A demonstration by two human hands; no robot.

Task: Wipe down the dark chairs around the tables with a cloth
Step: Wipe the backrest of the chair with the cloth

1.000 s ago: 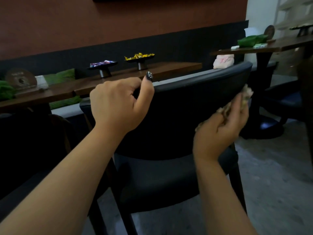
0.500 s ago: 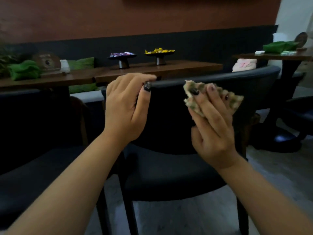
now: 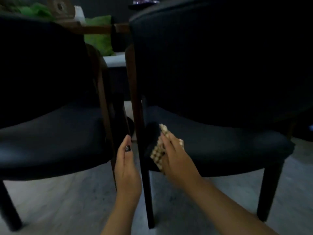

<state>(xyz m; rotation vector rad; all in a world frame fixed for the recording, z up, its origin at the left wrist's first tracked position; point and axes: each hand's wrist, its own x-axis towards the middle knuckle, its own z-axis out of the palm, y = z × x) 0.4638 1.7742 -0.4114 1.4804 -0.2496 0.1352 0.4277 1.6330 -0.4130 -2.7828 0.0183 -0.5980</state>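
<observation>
Right hand (image 3: 176, 155) presses cloth (image 3: 159, 148) flat against seat edge of right chair (image 3: 220, 141), beside its leg. Left hand (image 3: 126, 165) released, fingers straight, just left of leg. Left chair (image 3: 50, 133) likely still to wipe.

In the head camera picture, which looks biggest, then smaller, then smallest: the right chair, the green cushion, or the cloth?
1. Right chair, by far the biggest.
2. Green cushion.
3. Cloth, though the right hand hides part of it.
The cushion is farther away, so the last two are unsure.
</observation>
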